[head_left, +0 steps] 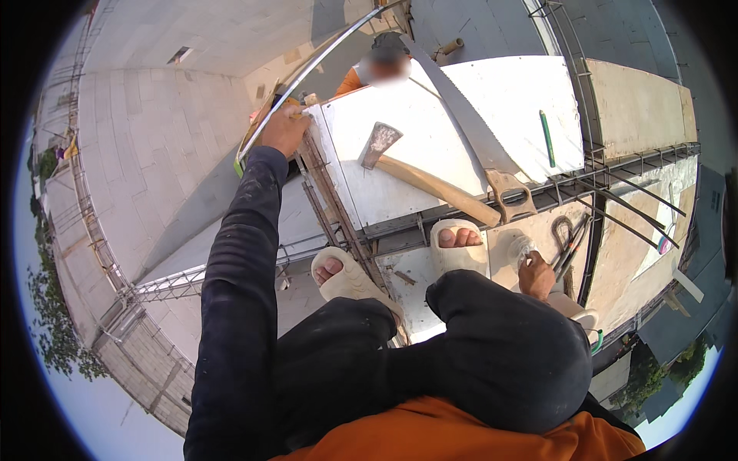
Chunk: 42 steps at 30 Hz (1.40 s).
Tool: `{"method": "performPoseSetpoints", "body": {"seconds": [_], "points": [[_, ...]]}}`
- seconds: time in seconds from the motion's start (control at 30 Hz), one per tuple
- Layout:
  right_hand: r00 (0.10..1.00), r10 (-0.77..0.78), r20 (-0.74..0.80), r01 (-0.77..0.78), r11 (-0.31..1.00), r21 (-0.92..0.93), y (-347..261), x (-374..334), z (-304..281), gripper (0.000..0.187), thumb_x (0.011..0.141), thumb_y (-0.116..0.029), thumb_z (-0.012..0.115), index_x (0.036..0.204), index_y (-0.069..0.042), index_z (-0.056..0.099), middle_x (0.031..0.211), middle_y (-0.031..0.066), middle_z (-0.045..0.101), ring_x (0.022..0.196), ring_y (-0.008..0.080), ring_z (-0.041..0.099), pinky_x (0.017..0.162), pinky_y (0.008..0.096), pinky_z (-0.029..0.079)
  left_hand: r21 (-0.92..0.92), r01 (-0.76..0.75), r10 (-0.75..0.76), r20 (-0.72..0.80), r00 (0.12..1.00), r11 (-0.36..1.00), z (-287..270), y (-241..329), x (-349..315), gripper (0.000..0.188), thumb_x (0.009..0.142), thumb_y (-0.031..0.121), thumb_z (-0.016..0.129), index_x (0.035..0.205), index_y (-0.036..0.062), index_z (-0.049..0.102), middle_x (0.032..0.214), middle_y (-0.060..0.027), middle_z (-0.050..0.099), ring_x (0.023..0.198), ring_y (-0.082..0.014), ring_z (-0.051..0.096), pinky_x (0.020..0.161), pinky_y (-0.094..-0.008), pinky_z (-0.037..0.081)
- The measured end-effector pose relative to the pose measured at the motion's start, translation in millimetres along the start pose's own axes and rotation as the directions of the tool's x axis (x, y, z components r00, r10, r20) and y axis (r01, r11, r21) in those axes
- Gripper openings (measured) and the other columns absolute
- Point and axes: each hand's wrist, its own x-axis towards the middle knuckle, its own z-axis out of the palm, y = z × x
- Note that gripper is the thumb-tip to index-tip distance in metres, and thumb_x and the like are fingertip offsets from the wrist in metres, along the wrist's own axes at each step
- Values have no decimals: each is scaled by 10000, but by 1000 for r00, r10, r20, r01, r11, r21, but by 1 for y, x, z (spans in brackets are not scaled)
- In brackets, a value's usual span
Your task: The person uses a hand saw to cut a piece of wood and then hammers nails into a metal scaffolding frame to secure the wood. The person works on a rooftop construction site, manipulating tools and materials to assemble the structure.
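At the board's left edge, my left hand [284,131] is closed with its fingers curled; what they grip, if anything, I cannot make out. Right beside it runs a long thin metal strip [307,67]. Low on the right, my right hand [536,276] pinches a clear, shiny plastic thing [522,249], perhaps a bag or cup. Ahead on the white board [419,107] lies a hatchet [430,183] with a wooden handle. A handsaw [469,115] crosses the board, its wooden grip toward me. Farther right lies a green pencil or marker [546,138].
My sandalled feet [460,250] rest on planks and boards. Rebar cages [569,180] run beside the white board, with loose bars sticking out. Pliers or cutters [573,246] lie near my right hand, by a pale bucket [575,311]. A person in orange [350,82] is beyond the board, lower down.
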Motion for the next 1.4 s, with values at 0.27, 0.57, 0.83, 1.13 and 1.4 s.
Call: {"method": "performPoseSetpoints", "body": {"seconds": [0.27,0.57,0.83,1.13,1.4], "points": [[987,-141,71,143,990,-19,3,-4,-26,245,979,-282,631,1057,-74,736,807,191,743,760,351,740,729,444,575,-16,12,-11,40,999,1000,4,20,-3,461,899,325,722,1284,74,752,1065,-216,783,1022,-352,749,951,-420,557],[887,-451,98,431,886,172,-7,-7,-88,250,1010,-278,615,1012,-44,702,728,167,706,653,301,698,660,396,555,-47,-23,23,-13,1000,999,3,24,-19,464,945,317,673,1329,58,706,1233,-233,741,1147,-379,710,1010,-426,534],[761,-590,268,146,559,816,-195,48,-168,286,1053,-304,571,970,-42,651,716,20,646,639,89,575,601,266,474,134,-268,294,-245,924,954,14,42,-43,427,970,262,692,1329,31,698,1259,-194,729,1170,-321,695,1071,-387,505],[568,-762,312,288,539,791,-282,68,-168,313,1043,-326,582,960,-40,679,730,1,640,665,99,581,629,278,469,-430,-389,476,112,872,815,-7,179,-158,254,955,141,759,1196,62,765,1111,-123,768,1059,-253,717,965,-368,540],[521,-815,254,427,506,749,-297,67,-111,314,1054,-325,612,982,-28,685,729,43,652,657,146,599,656,321,495,-87,-533,538,55,841,842,20,149,-154,194,932,212,741,1042,53,759,964,-129,759,886,-343,727,812,-422,556]]}}
